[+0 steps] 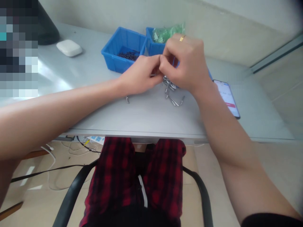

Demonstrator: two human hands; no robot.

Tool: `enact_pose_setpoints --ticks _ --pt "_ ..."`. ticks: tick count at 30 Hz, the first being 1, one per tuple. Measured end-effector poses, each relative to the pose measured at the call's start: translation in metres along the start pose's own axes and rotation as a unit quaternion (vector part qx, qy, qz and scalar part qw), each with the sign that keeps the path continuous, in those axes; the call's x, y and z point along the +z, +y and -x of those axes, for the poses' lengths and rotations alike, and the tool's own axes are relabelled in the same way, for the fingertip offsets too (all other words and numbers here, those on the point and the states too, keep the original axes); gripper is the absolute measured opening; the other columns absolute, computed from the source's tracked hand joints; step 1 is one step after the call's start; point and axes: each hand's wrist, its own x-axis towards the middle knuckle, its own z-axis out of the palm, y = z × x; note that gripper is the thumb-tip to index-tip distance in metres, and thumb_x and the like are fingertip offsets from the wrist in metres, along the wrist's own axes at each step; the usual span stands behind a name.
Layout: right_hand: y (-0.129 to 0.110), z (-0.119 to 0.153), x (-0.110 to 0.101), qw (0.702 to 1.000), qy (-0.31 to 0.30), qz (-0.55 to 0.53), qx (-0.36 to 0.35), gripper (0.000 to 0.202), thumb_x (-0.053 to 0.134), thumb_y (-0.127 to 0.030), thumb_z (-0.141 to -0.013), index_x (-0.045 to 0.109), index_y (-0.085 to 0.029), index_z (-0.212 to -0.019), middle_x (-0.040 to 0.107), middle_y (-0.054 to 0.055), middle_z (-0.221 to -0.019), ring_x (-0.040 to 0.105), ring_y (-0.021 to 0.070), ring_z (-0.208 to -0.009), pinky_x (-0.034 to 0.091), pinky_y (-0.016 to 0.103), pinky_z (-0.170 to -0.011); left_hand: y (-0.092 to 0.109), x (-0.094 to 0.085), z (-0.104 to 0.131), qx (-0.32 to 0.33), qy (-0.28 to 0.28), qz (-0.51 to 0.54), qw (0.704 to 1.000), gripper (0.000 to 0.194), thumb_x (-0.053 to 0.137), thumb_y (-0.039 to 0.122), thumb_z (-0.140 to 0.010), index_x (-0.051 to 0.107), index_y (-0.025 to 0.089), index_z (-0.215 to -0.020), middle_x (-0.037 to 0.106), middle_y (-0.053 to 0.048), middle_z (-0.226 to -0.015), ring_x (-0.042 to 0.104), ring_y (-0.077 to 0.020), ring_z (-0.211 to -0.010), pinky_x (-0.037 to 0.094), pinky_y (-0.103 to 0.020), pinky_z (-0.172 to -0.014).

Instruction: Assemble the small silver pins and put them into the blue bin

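My left hand (143, 74) and my right hand (183, 61) meet fingertip to fingertip above the grey table, in front of the blue bins. Both are closed in a pinch; whatever lies between the fingertips is too small and hidden to name. Under and beside my right hand lies a pile of small silver metal pieces (169, 84), with a few loose ones (175, 102) nearer the table's front edge. One more silver piece (127, 99) shows just below my left wrist. Dark screws (129, 55) fill the bottom of the left blue bin (112, 61).
Behind my right hand, a second blue bin (155, 48) holds green plastic bags (163, 34). A phone (228, 97) with a lit screen lies right of my right forearm. A white rounded case (69, 48) sits at the back left, near a dark object (46, 26).
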Motion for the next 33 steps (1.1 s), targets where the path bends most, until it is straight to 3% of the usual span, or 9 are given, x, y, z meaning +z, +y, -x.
enact_pose_setpoints --ticks 4,9,20,28,33 --pt "-0.0002 -0.0005 0.0008 1.000 0.002 -0.010 -0.012 0.038 0.061 -0.050 -0.098 0.032 -0.032 -0.080 0.066 0.007 -0.084 0.064 0.0356 -0.085 0.050 0.051 -0.085 0.0008 -0.0006 0.0007 0.000 -0.005 -0.006 1.000 0.012 0.067 0.023 -0.083 0.057 0.030 -0.084 0.078 -0.004 -0.084 0.076 -0.0287 -0.088 0.057 -0.041 -0.081" --pt "-0.0020 0.0010 -0.0014 1.000 -0.004 0.002 0.004 0.038 0.066 -0.053 -0.102 0.043 -0.033 -0.078 0.068 0.007 -0.084 0.065 0.0363 -0.089 0.053 0.052 -0.088 0.0006 -0.0002 0.0004 -0.003 -0.003 -0.013 1.000 0.013 0.067 0.023 -0.083 0.055 0.030 -0.083 0.076 -0.004 -0.081 0.075 -0.0284 -0.086 0.057 -0.041 -0.079" --pt "-0.0031 0.0004 -0.0012 0.999 -0.003 0.040 -0.018 0.041 0.067 -0.029 -0.092 0.028 -0.032 -0.080 0.073 0.005 -0.087 0.070 0.0333 -0.086 0.054 0.050 -0.083 -0.0026 -0.0001 0.0007 0.001 -0.009 -0.015 1.000 0.008 0.069 0.027 -0.087 0.061 0.030 -0.086 0.077 -0.004 -0.082 0.075 -0.0279 -0.088 0.058 -0.041 -0.082" --pt "-0.0061 0.0004 -0.0063 0.998 -0.040 0.051 0.015 0.033 0.066 -0.036 -0.097 0.041 -0.034 -0.076 0.073 0.005 -0.091 0.071 0.0373 -0.094 0.058 0.052 -0.091 0.0005 -0.0024 0.0009 -0.005 -0.023 -0.023 0.999 0.007 0.067 0.028 -0.085 0.060 0.029 -0.084 0.081 -0.004 -0.087 0.074 -0.0269 -0.090 0.057 -0.040 -0.083" --pt "-0.0048 0.0006 -0.0027 0.998 -0.024 0.053 -0.005 0.039 0.067 -0.025 -0.090 0.031 -0.032 -0.079 0.071 0.004 -0.088 0.071 0.0351 -0.090 0.056 0.049 -0.087 0.0006 -0.0019 0.0006 -0.004 -0.026 -0.031 0.999 0.003 0.068 0.029 -0.087 0.064 0.029 -0.087 0.080 -0.003 -0.086 0.071 -0.0242 -0.088 0.054 -0.038 -0.083"
